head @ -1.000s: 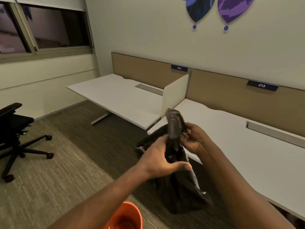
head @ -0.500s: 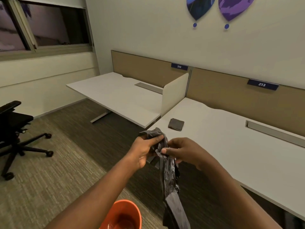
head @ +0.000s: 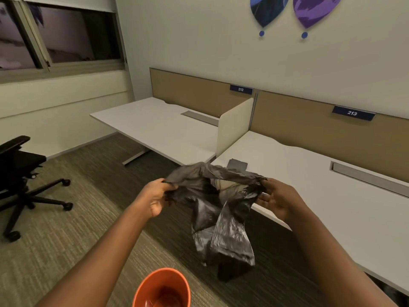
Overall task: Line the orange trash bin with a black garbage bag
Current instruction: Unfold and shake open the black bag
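Observation:
A black garbage bag [head: 223,220] hangs in the air between my hands, its mouth pulled apart and its body drooping down. My left hand [head: 155,197] grips the bag's left rim. My right hand [head: 276,199] holds the right rim. The orange trash bin [head: 162,289] stands on the carpet below and slightly left of the bag, open side up, cut off by the bottom edge of the view. The bag's lower end hangs just right of the bin and above its rim.
A white desk [head: 332,196] runs along the right, with a small folded dark item [head: 238,164] near its corner. A second white desk [head: 159,127] stands behind. A black office chair [head: 20,173] sits at the left on the carpet.
My hands have moved apart, stretching the bag's mouth open from a bunched strip. The bag has spread wider, and the bin shows more fully below.

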